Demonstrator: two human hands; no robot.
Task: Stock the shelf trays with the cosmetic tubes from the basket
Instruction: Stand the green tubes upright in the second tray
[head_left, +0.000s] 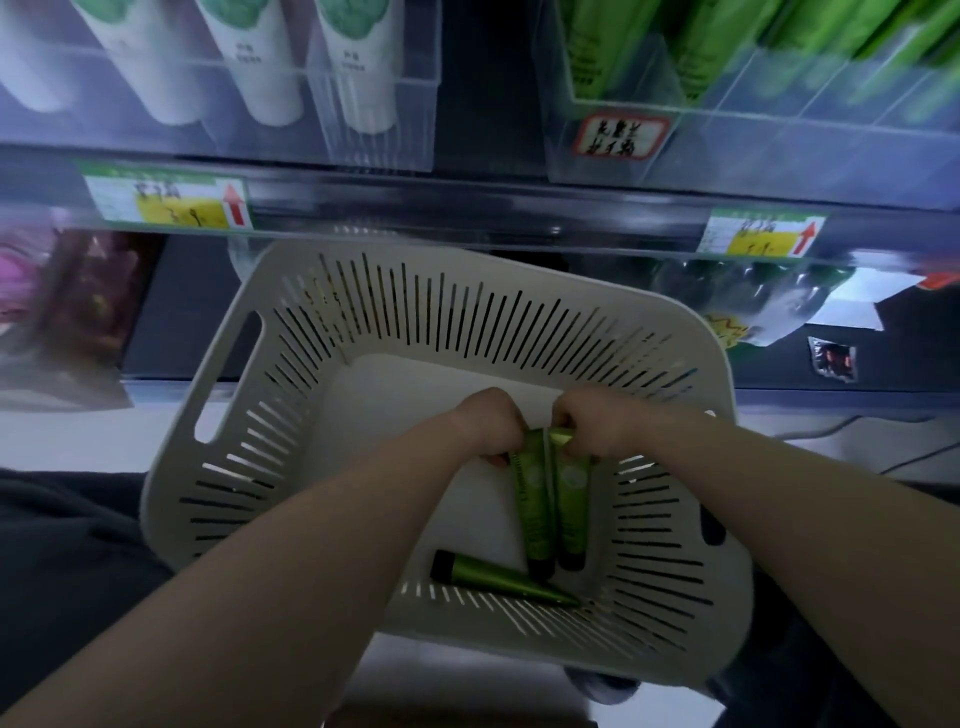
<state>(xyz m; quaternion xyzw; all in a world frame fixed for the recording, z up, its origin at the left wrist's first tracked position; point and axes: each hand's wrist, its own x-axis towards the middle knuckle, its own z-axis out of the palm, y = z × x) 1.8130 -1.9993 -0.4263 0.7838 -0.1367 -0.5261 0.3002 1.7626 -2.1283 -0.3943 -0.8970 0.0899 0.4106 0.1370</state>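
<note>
Picking-up is the step in hand: both hands are down inside the white slotted basket (244, 332) at centre frame, collecting tubes for the shelf above. The left hand (488, 421) has its fingers curled round the crimped end of one green tube (530, 504). The right hand (592, 423) pinches the crimped end of a second green tube (571, 499) just beside it. Both tubes hang with their black caps towards the lower edge of the frame, touching or nearly touching each other.

By count, three green tubes are in the basket: the two held, and a third tube (493, 574) lying loose on the basket floor against the near wall.

Two clear trays sit on the shelf. The upper right tray (779, 150) holds matching green tubes (701, 47), too blurred to count. The upper left tray (363, 150) shows at least three white tubes (260, 62) with green print. Two price labels (171, 200) (763, 236) with red arrows hang on the shelf edge.

The next move likely calls for lifting the pair clear of the basket rim and carrying them to the upper right tray, then slotting them in beside their like. The loose tube is left for afterwards.
</note>
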